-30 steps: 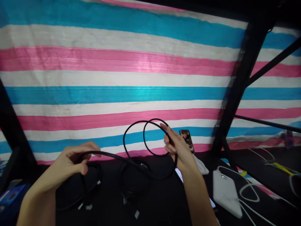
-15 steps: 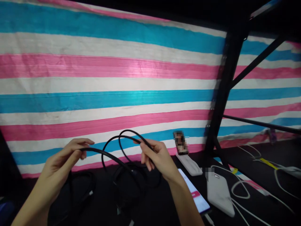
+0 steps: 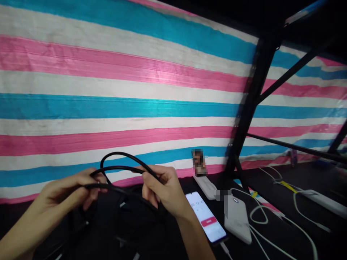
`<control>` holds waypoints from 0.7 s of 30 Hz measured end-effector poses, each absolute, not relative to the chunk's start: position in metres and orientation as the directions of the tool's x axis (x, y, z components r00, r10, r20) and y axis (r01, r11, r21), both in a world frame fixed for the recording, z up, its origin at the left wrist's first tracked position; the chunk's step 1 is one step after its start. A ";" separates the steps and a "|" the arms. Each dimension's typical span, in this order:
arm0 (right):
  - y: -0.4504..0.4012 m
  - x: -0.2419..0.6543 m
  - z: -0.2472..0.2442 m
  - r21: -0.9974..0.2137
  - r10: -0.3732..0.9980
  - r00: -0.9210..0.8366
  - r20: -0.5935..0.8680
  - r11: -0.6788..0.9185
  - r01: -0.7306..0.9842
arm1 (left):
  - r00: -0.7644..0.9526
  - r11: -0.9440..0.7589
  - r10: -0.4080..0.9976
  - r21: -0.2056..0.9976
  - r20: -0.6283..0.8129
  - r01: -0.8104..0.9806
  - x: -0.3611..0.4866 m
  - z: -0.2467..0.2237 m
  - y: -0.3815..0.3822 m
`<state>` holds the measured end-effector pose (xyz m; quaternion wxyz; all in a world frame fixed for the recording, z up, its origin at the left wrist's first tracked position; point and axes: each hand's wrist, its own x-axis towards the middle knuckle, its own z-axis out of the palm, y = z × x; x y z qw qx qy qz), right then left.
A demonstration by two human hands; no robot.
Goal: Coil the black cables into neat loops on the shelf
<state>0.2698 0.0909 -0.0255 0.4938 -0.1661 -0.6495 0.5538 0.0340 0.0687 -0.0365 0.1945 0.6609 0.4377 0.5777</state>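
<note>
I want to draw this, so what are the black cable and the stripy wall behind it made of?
The cable looks like rubbery plastic with a matte black skin: it bends in smooth loops between the left hand and right hand. The wall looks like woven plastic tarp: fine ribbing, wrinkles and a soft shine on the pink and blue stripes. Neither is certain from looks alone.

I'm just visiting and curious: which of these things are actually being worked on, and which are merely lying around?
In hand:
- thin black rubber cable, looped
- left hand and right hand, both gripping it

Lying about:
- flat smartphone with lit white screen
- white rectangular power bank
- white cords
- more black cables beneath the hands
</note>
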 end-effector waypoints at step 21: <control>0.076 0.253 -0.034 -0.877 0.700 -0.538 0.469 0.299 -0.376 | -0.435 -0.596 0.750 0.794 0.498 -0.118 0.070 -0.033 0.060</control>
